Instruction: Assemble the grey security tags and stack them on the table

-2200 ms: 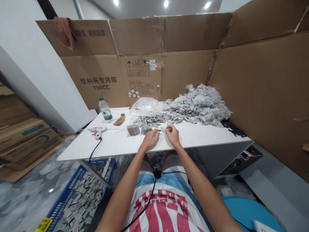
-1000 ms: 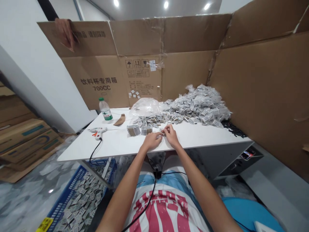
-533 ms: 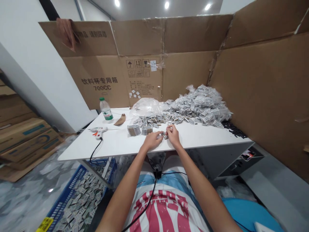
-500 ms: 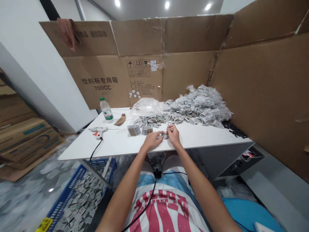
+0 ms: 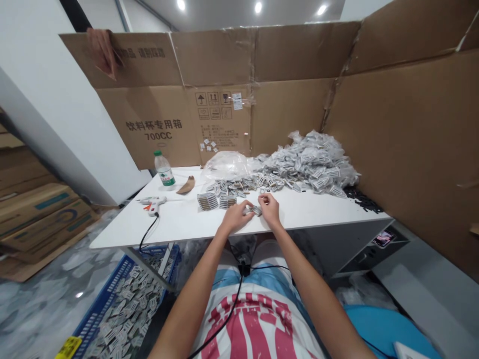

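Note:
My left hand (image 5: 235, 216) and my right hand (image 5: 270, 209) meet near the front edge of the white table (image 5: 179, 219). Both pinch a small stack of grey-and-white tags (image 5: 255, 210) held between their fingertips. Just beyond them stand two neat tag stacks (image 5: 216, 201). Further back lies a loose scatter of tags (image 5: 247, 183), and behind that a big heap of bagged tags (image 5: 312, 162).
A glue gun (image 5: 152, 203) with a black cord lies at the left, with a water bottle (image 5: 163, 170) and a clear plastic bag (image 5: 224, 163) behind. Cardboard walls (image 5: 404, 139) enclose the back and right. A blue crate (image 5: 127, 304) full of tags sits on the floor at the left.
The hands have drawn together from slightly apart and closed on the small tag stack, lifting it a little off the table. Nothing else has moved.

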Tool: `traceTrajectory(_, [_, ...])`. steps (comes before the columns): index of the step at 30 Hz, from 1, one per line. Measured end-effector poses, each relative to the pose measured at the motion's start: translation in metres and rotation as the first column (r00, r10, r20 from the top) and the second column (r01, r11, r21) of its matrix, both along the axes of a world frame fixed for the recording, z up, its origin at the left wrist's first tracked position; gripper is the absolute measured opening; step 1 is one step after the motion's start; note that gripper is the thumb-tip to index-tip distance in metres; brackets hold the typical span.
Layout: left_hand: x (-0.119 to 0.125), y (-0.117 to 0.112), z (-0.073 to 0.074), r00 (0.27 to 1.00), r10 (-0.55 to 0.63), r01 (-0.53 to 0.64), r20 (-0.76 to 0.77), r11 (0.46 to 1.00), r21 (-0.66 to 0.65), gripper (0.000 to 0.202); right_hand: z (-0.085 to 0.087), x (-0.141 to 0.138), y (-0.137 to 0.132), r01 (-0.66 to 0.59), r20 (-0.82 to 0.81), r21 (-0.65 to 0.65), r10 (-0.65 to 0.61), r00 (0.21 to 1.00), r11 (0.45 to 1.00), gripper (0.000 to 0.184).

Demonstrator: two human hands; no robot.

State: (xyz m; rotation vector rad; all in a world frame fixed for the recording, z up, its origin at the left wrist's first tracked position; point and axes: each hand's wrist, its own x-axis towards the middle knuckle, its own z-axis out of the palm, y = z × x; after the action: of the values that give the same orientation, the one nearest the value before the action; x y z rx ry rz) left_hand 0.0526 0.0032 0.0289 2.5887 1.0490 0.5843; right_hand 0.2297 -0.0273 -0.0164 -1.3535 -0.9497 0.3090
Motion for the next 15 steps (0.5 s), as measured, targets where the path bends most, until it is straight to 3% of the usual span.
traceTrajectory(4, [0.0025,-0.0006,0.0001,0.998,0.030,-0.030,-0.056,1.000,0.001,0.050,0.0000,0.0004,-0.0002,-0.007,-0.008,-0.002,0.007,1.000,1.000,0.023])
traceTrajectory(15, [0.0015,-0.0003,-0.0025,0.997,0.070,-0.070,0.013,0.998,0.007,0.042,-0.0019,0.0027,0.0005,0.022,0.005,0.000,-0.022,1.000,1.000,0.024])
